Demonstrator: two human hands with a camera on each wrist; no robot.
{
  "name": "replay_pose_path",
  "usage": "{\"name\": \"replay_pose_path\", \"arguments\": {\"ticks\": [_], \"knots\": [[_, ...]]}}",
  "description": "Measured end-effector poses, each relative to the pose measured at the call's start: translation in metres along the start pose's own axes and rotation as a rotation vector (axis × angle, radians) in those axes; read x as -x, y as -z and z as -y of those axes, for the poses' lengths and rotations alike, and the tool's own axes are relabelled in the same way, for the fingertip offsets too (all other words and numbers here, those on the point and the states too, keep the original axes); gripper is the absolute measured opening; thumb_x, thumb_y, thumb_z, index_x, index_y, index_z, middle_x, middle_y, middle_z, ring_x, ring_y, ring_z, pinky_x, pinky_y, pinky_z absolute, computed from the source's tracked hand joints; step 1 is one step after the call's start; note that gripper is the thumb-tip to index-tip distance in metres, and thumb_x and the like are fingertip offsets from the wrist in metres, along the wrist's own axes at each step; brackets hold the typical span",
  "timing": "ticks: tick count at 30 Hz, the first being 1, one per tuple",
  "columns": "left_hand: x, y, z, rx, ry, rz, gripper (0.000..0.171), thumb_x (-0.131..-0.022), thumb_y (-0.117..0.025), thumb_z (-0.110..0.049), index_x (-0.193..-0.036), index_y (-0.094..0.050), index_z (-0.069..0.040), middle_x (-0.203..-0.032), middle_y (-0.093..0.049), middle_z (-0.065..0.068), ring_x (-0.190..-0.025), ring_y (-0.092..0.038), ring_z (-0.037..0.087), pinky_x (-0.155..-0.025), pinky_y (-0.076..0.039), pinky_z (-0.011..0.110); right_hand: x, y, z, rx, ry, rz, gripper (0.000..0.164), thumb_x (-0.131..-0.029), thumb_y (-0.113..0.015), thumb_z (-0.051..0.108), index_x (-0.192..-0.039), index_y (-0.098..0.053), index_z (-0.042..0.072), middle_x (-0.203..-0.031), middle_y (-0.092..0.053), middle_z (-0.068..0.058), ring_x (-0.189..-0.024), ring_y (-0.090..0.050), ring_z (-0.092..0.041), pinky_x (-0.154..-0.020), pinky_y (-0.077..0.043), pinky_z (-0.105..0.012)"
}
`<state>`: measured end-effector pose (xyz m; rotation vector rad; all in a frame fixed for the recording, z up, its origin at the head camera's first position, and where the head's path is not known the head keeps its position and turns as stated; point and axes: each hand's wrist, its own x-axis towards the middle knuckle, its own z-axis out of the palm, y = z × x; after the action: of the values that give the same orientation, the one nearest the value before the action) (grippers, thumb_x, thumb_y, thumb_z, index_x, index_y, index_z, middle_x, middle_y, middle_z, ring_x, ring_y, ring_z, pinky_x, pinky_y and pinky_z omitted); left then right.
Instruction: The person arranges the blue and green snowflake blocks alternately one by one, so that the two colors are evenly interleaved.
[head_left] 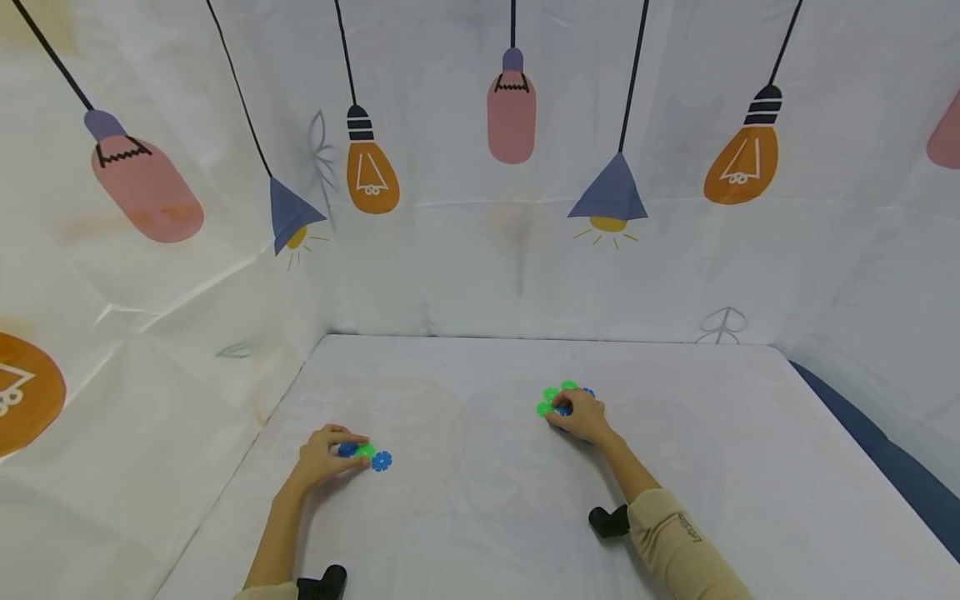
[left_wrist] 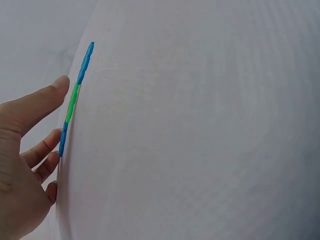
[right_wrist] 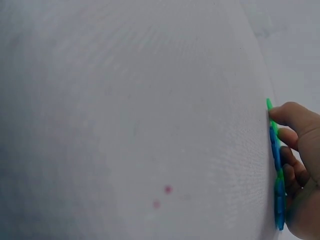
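On the left of the white tabletop, my left hand (head_left: 321, 456) holds a short row of notched plastic snowflake discs. Its green disc (head_left: 365, 451) sits between thumb and forefinger, with a blue disc (head_left: 382, 461) on the outer side and another blue disc (head_left: 347, 450) under the hand. Farther off to the right, my right hand (head_left: 587, 420) pinches the near left side of a joined cluster of green discs (head_left: 551, 394) and blue ones, covering part of it. Edge-on, the left row (left_wrist: 72, 102) and the right cluster (right_wrist: 276, 150) lie flat against the tabletop.
The white tabletop (head_left: 465, 500) runs back to a white sheet (head_left: 450, 275) printed with hanging lamps. More sheeting rises along the left edge. Dark blue material (head_left: 870, 417) shows past the right edge. Black wrist mounts (head_left: 609, 522) sit by both sleeves.
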<state>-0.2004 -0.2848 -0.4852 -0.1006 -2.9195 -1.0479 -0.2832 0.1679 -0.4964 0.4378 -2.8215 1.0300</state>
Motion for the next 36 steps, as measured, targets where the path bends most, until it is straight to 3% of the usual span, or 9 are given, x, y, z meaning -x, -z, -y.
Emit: {"name": "replay_pose_path", "arguments": {"ticks": [6,15,23,31,36], "knots": [[-0.003,-0.002,-0.010,0.024,-0.001,0.024,0.041,-0.071,-0.081,-0.030,-0.103,-0.072,-0.006,-0.119,-0.053,0.023,-0.117,-0.041,0.044,-0.094,-0.014,0.073,0.001,0.001,0.002,0.001,0.001,-0.003,0.021,-0.079,-0.071,0.025,-0.089,-0.067,0.007,-0.090,-0.064,-0.004,-0.089,-0.057,-0.024,-0.083,-0.036,-0.057],[-0.010,-0.011,-0.017,0.007,-0.053,0.029,0.038,-0.066,-0.085,-0.030,-0.096,-0.075,-0.009,-0.114,-0.054,0.019,-0.113,-0.039,0.040,-0.087,-0.018,0.060,0.002,0.002,0.004,-0.005,-0.014,-0.001,0.022,-0.080,-0.071,0.026,-0.089,-0.066,0.007,-0.090,-0.064,-0.004,-0.091,-0.056,-0.025,-0.083,-0.035,-0.057],[-0.013,-0.012,-0.014,-0.021,-0.051,0.035,0.034,-0.065,-0.083,-0.036,-0.089,-0.076,-0.014,-0.105,-0.055,0.012,-0.109,-0.038,0.037,-0.084,-0.017,0.060,0.002,0.000,0.003,-0.015,-0.018,-0.008,0.021,-0.079,-0.072,0.025,-0.089,-0.066,0.006,-0.090,-0.064,-0.004,-0.090,-0.056,-0.025,-0.084,-0.034,-0.057],[-0.012,-0.011,-0.016,0.003,-0.148,-0.005,0.030,-0.066,-0.082,-0.042,-0.079,-0.076,-0.016,-0.092,-0.056,0.008,-0.097,-0.042,0.037,-0.079,-0.014,0.063,0.002,-0.001,0.002,-0.010,-0.029,-0.016,0.022,-0.079,-0.072,0.025,-0.089,-0.066,0.007,-0.090,-0.064,-0.004,-0.090,-0.056,-0.024,-0.084,-0.034,-0.056],[-0.015,-0.011,-0.017,-0.012,-0.086,0.034,0.021,-0.067,-0.082,-0.031,-0.080,-0.077,-0.015,-0.096,-0.057,0.008,-0.103,-0.042,0.037,-0.084,-0.013,0.064,0.003,-0.001,0.003,-0.015,-0.025,-0.022,0.021,-0.079,-0.073,0.024,-0.088,-0.066,0.006,-0.089,-0.064,-0.004,-0.089,-0.056,-0.025,-0.083,-0.034,-0.057]]}}
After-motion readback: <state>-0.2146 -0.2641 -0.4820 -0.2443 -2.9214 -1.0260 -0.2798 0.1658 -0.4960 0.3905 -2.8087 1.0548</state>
